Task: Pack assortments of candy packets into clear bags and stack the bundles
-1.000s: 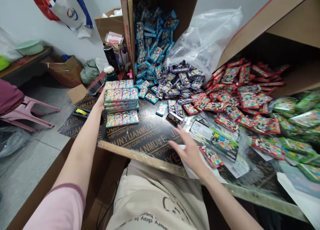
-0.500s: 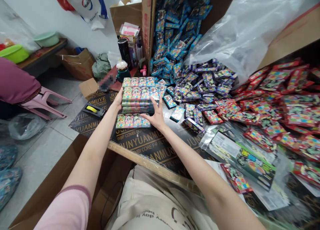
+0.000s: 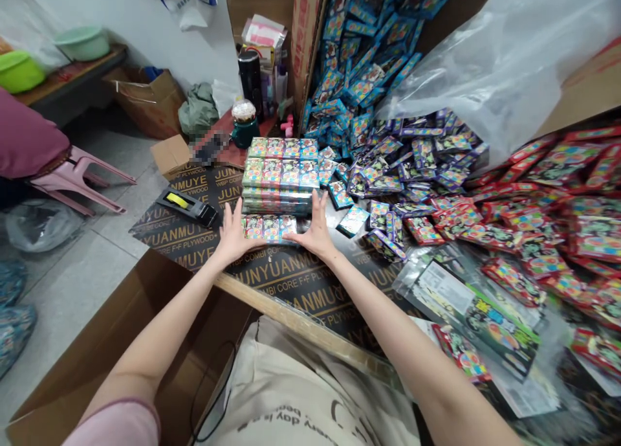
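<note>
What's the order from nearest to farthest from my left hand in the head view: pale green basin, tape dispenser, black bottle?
From your left hand:
1. Tape dispenser, just to its left.
2. Black bottle, beyond it, behind the table items.
3. Pale green basin, far left, in the background.

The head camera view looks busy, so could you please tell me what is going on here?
A person's left hand and right hand, both spread wide, are at opposite ends of a short row of packets on the black board; whether they grip it is unclear. Behind the row sits a neat stack. Loose blue packets, purple packets and red packets lie heaped to the right.
</note>
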